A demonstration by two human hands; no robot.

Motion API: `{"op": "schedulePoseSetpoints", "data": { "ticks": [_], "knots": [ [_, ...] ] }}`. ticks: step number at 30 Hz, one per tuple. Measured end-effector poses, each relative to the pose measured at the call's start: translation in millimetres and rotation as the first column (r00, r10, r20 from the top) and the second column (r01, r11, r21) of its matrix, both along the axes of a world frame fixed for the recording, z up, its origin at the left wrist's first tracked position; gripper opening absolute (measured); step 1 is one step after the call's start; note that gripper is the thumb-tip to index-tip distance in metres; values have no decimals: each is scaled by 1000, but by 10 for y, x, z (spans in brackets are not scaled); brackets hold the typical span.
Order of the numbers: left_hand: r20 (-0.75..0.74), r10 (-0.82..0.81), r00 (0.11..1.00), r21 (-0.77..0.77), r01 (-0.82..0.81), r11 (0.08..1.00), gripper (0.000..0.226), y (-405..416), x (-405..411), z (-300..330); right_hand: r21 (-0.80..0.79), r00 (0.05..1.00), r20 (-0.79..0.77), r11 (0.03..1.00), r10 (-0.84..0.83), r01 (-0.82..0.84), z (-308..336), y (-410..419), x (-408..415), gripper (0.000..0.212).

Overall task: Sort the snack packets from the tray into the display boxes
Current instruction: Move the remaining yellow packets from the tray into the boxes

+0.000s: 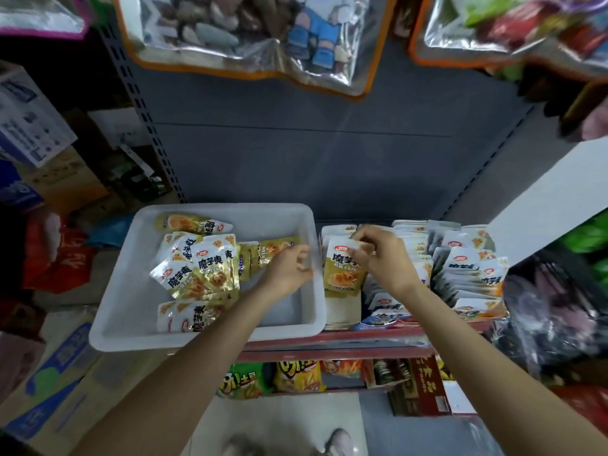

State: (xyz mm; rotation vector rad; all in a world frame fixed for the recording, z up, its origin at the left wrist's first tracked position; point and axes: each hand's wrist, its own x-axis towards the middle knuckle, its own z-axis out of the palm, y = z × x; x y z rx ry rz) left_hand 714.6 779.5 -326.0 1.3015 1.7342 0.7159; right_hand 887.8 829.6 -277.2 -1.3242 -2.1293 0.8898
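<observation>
A white plastic tray (131,304) sits on the shelf at left and holds several gold-and-white snack packets (200,268). My left hand (289,269) hovers over the tray's right side, fingers loosely curled beside a gold packet (274,246), holding nothing. My right hand (381,255) pinches the top of a gold-and-white packet (342,269) standing at the front of the leftmost display box (340,311). More display boxes (473,274) to the right hold rows of orange-and-white packets.
A red shelf edge (329,343) runs below the tray and boxes. Chip bags (297,376) lie on the shelf beneath. Cardboard cartons (49,373) stand at left, a white panel (552,205) at right, and bagged goods (250,34) hang overhead.
</observation>
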Motion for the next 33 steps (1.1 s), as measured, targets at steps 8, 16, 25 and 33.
{"op": "schedulePoseSetpoints", "data": {
  "ticks": [8, 16, 25, 33],
  "knots": [
    [-56, -5, 998, 12, 6, 1000, 54, -7, 18, -98, 43, 803, 532, 938, 269, -343, -192, -73, 28, 12],
    [-32, 1, 999, 29, 0, 1000, 48, 14, -19, -137, 37, 887, 382, 954, 260, -296, -76, -29, -57, 15],
    [-223, 142, 964, 44, -136, 990, 35, -209, -520, -274, 54, 915, 288, 949, 283, -310, -258, -191, -918, 24],
    [-724, -169, 669, -235, -9, 972, 95, -575, -1302, -485, -207, 746, 611, 963, 265, -173, -945, 46, -1586, 70]
  ]
}}
